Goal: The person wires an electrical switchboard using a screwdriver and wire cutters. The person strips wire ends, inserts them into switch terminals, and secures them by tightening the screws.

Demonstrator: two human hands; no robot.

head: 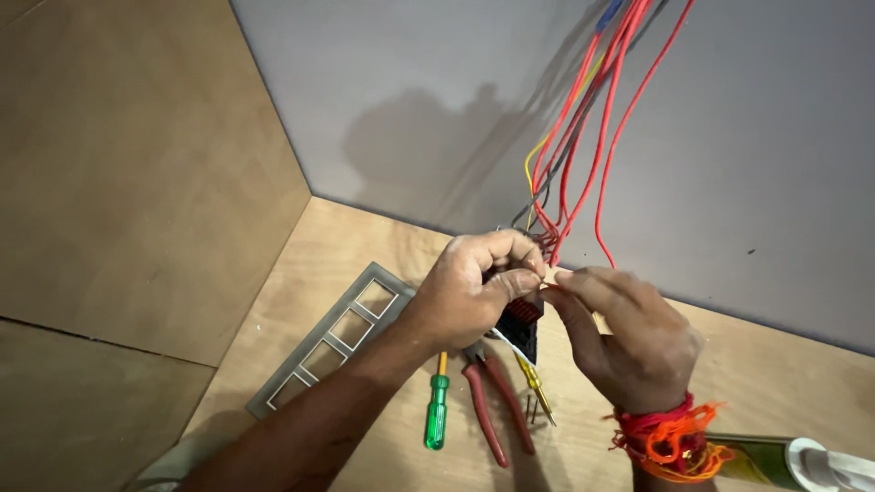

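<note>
The left hand (pixel 469 292) closes its fingers around a dark switch module (pixel 521 326) hanging on red wires (pixel 583 137) near the grey wall, and the right hand (pixel 620 337) pinches a wire end just right of it. Below lie a grey slotted frame (pixel 335 337), a green screwdriver (pixel 437 412) and red pliers (pixel 497 410); a white-capped tube (pixel 793 460) rests at near right

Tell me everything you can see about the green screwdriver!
The green screwdriver has a see-through green handle that looks like plastic, a short yellow collar above it, and a thin shaft whose upper end is hidden under the left forearm. It lies flat on the plywood surface, nearly upright in the picture, handle toward the viewer. No hand holds it. The red-handled pliers lie just to its right, the grey switch-plate frame to its left.
</note>
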